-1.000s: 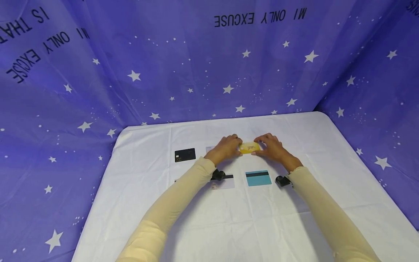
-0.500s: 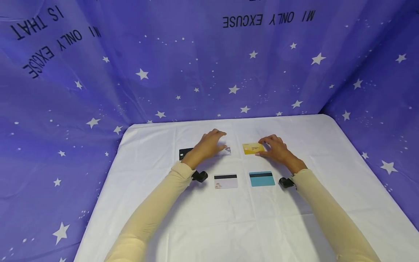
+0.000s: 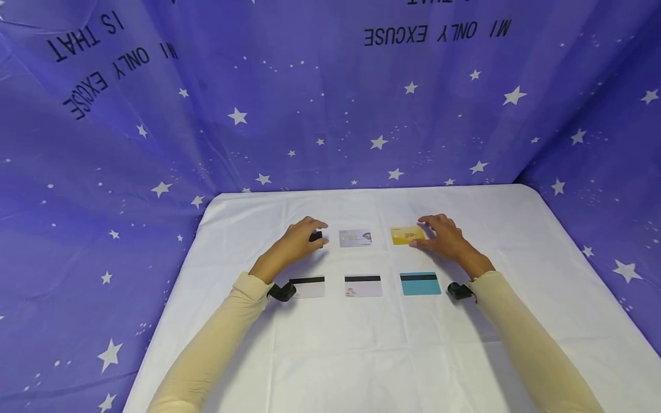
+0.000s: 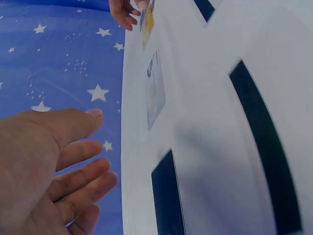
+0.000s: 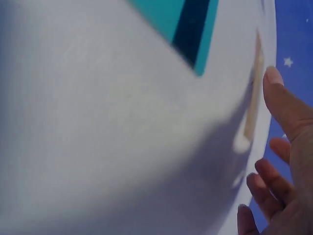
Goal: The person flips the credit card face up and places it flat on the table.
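Note:
My left hand (image 3: 293, 242) hovers over a black card (image 3: 317, 236), its thumb and fingers apart and holding nothing; the hand covers most of that card in the head view. In the left wrist view more of the black card (image 4: 167, 193) shows, lying flat, clear of the fingers. A silver-grey card (image 3: 355, 238) lies to the right of it. Further right is a yellow card (image 3: 404, 236), flat on the cloth. At its right end is my right hand (image 3: 445, 238), thumb and fingers spread about the card's edges. Whether they touch it I cannot tell.
A nearer row has two whitish cards with black stripes, one left (image 3: 311, 288) and one central (image 3: 363, 287), plus a teal striped card (image 3: 420, 287). All lie on a white tablecloth (image 3: 351, 355). A purple star-patterned curtain (image 3: 310, 103) rises behind and beside the table.
My left hand has left the yellow card and moved left, past the silver-grey card, to the black one. The right hand has stayed by the yellow card. The head view has shifted slightly.

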Available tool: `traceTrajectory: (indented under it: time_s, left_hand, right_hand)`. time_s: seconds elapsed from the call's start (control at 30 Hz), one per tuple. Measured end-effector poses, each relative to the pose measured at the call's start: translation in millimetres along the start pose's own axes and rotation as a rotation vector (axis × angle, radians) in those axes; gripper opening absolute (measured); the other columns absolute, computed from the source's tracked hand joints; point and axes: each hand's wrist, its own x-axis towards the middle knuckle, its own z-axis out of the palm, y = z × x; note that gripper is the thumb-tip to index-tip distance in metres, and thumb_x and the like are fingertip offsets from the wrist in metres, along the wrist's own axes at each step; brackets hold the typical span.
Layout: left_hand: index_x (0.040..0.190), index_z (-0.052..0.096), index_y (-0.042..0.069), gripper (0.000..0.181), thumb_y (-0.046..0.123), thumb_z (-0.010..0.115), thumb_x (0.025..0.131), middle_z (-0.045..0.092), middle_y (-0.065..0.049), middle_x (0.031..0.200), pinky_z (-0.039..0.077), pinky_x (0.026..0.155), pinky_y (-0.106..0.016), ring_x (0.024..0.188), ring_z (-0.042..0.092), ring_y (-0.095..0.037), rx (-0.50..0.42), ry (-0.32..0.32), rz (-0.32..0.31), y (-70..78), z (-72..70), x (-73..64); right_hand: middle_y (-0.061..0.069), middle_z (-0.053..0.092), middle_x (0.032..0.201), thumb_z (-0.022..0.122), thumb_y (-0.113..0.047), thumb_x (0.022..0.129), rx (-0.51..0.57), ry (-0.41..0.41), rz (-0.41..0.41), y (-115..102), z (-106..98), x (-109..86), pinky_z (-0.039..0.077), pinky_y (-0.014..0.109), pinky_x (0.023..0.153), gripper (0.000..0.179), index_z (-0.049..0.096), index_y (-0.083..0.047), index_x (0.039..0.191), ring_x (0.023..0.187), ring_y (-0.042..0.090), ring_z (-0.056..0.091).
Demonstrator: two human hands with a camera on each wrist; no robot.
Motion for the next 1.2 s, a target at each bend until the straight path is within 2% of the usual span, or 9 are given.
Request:
traceTrajectory:
  time_s: [0.13,0.3,0.47,0.57,0.67,0.8,0.9,1.07,1.2]
  left_hand:
    - [0.143,0.062,0.006,0.044,0.03,0.066,0.106,0.06,-0.015,0.137,0.037,0.111,-0.056,0.125,0.061,-0.032,-0.033,-0.023,-0.011,-7.6,-4.5,-19.2]
    - [0.144,0.06,0.006,0.046,0.031,0.065,0.106,0.059,-0.016,0.137,0.037,0.111,-0.056,0.127,0.061,-0.033,-0.037,-0.031,-0.023,-15.0,-6.4,-37.8]
    - [0.142,0.062,0.006,0.045,0.03,0.066,0.105,0.06,-0.015,0.136,0.038,0.108,-0.056,0.126,0.061,-0.033,-0.032,0.005,-0.015,-22.1,-0.5,-50.0]
    - [0.139,0.063,0.005,0.043,0.03,0.067,0.104,0.062,-0.015,0.135,0.039,0.104,-0.056,0.124,0.061,-0.032,-0.02,0.001,-0.002,-26.6,2.9,-59.1]
    - [0.138,0.063,0.006,0.044,0.031,0.069,0.103,0.06,-0.015,0.134,0.039,0.104,-0.055,0.123,0.059,-0.032,-0.01,-0.026,-0.018,-29.1,0.4,-67.9]
    - [0.136,0.062,0.007,0.052,0.034,0.079,0.096,0.057,-0.015,0.133,0.036,0.111,-0.056,0.125,0.053,-0.034,-0.015,-0.036,-0.049,-30.2,-8.9,-75.7]
    - [0.135,0.06,0.006,0.061,0.038,0.085,0.089,0.055,-0.015,0.135,0.034,0.112,-0.057,0.127,0.05,-0.036,-0.01,-0.061,-0.043,-30.1,-11.1,-77.5]
    - [0.133,0.059,0.006,0.065,0.042,0.088,0.086,0.054,-0.014,0.136,0.036,0.11,-0.056,0.126,0.049,-0.035,0.014,-0.115,-0.058,-33.1,-0.1,-84.2]
    - [0.128,0.059,0.01,0.059,0.038,0.088,0.086,0.053,-0.012,0.132,0.037,0.108,-0.054,0.121,0.049,-0.033,0.024,-0.116,-0.101,-35.6,7.2,-97.0]
  right_hand:
    - [0.029,0.043,0.151,0.077,-0.036,0.097,-0.011,0.036,-0.044,-15,-1,-4.4,0.026,0.069,0.111,0.069,0.049,-0.007,0.153,0.139,0.049,0.038]
    - [0.027,0.046,0.148,0.077,-0.036,0.098,-0.03,0.058,-0.123,-42,2,-4.1,0.027,0.07,0.111,0.066,0.051,-0.006,0.151,0.137,0.049,0.04]
    - [0.025,0.049,0.146,0.078,-0.041,0.096,-0.04,0.06,-0.153,-61,12,-5.9,0.029,0.068,0.109,0.068,0.054,-0.007,0.149,0.136,0.047,0.043]
    - [0.023,0.052,0.144,0.079,-0.042,0.095,-0.058,0.042,-0.175,-74,20,-10.9,0.033,0.064,0.105,0.066,0.057,-0.007,0.147,0.133,0.045,0.046]
    - [0.02,0.053,0.142,0.079,-0.043,0.095,-0.057,0.016,-0.225,-94,26,-15.9,0.035,0.058,0.101,0.065,0.059,-0.007,0.145,0.131,0.04,0.048]
    - [0.017,0.055,0.14,0.079,-0.042,0.096,-0.031,0.004,-0.32,-125,31,-17.0,0.035,0.052,0.096,0.063,0.059,-0.007,0.144,0.125,0.035,0.049]
    - [0.014,0.056,0.138,0.079,-0.042,0.095,-0.024,-0.017,-0.364,-145,37,-19.2,0.034,0.05,0.095,0.062,0.06,-0.009,0.143,0.125,0.033,0.049]
    - [0.009,0.057,0.137,0.08,-0.044,0.094,-0.061,-0.073,-0.427,-172,59,-27.1,0.037,0.053,0.098,0.059,0.062,-0.012,0.139,0.13,0.031,0.051]
    - [0.007,0.057,0.135,0.082,-0.045,0.091,-0.08,-0.124,-0.476,-191,84,-31.6,0.038,0.051,0.098,0.058,0.065,-0.012,0.136,0.127,0.028,0.053]
